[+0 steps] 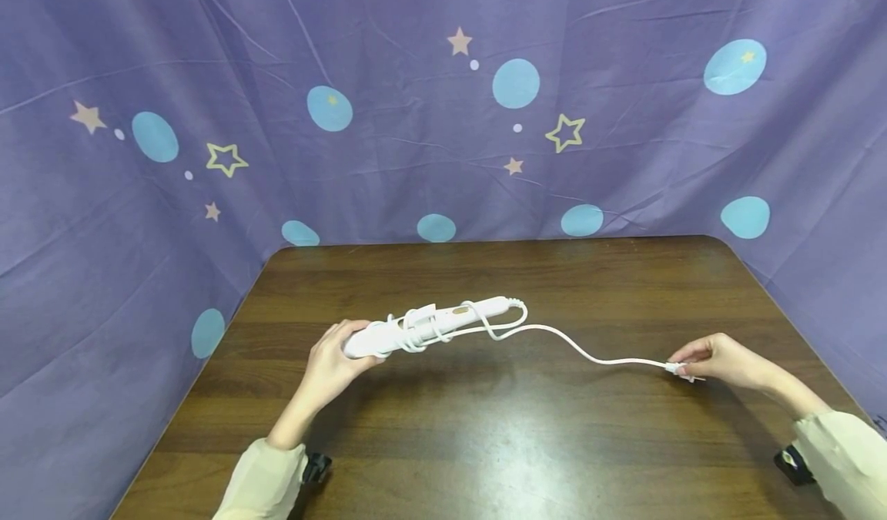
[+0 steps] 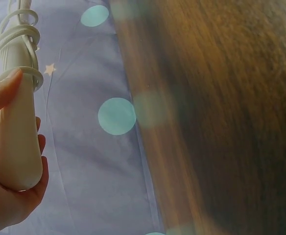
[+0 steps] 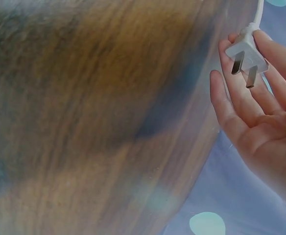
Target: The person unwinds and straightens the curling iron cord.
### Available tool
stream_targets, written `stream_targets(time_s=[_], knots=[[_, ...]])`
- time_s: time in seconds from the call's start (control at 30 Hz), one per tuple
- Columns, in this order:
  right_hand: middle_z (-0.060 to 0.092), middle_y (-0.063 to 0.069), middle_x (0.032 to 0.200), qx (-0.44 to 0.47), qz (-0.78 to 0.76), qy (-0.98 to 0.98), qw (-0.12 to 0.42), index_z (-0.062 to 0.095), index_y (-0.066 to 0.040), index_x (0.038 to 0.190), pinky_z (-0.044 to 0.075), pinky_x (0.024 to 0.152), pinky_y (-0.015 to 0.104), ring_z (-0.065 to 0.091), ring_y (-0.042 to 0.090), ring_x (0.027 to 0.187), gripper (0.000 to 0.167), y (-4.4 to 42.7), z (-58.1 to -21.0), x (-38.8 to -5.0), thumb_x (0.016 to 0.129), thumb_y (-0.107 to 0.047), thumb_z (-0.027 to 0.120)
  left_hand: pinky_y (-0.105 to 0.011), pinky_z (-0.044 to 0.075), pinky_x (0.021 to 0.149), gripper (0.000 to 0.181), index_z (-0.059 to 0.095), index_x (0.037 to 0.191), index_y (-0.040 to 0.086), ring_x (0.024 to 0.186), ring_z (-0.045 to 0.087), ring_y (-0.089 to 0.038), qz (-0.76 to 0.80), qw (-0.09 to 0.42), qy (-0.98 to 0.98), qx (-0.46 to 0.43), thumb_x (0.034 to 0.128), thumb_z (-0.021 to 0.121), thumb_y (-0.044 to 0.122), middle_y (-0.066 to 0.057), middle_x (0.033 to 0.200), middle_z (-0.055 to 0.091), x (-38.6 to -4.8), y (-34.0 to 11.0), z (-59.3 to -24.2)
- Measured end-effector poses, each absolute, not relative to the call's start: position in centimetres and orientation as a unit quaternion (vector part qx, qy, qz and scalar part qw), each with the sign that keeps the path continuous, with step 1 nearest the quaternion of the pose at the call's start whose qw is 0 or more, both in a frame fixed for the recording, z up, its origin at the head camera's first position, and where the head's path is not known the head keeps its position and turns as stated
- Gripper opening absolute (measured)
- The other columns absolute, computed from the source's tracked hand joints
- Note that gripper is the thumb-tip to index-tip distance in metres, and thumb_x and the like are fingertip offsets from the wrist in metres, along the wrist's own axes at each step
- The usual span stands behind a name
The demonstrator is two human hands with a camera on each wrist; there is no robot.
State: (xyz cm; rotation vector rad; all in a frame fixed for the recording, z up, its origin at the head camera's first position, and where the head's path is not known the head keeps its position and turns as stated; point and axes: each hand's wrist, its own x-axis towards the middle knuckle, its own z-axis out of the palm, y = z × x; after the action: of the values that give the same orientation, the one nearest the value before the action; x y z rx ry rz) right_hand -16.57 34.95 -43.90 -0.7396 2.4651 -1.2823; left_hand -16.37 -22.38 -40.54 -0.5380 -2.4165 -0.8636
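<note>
Lower left, the left hand (image 1: 331, 362) grips the white stick (image 1: 443, 322); lower right, the right hand (image 1: 728, 360) pinches the plug (image 3: 247, 55); pulling hard could knot the cord (image 1: 611, 362).

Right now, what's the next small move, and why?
I'd probably bring the right hand, pinching the plug, nearer the white device: the cord stretches out between them, several of its loops circle the device, and the left hand grips the end away from the cord's exit.
</note>
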Motion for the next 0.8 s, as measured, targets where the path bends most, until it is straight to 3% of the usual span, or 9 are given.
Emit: stream_targets(time_s=[0.8], knots=[[0.066, -0.004, 0.08, -0.268, -0.427, 0.854, 0.131, 0.057, 0.016, 0.093, 0.045, 0.058, 0.02, 0.056, -0.002, 0.071, 0.018, 34.4, -44.57, -16.72, 0.081, 0.002, 0.056, -0.035, 0.041, 0.067, 0.051, 0.062, 0.095, 0.004, 0.079, 0.054, -0.018, -0.319, 0.248, -0.894, -0.193, 0.0488, 0.082, 0.009, -0.006, 0.087, 0.064, -16.64, -22.49, -40.6]])
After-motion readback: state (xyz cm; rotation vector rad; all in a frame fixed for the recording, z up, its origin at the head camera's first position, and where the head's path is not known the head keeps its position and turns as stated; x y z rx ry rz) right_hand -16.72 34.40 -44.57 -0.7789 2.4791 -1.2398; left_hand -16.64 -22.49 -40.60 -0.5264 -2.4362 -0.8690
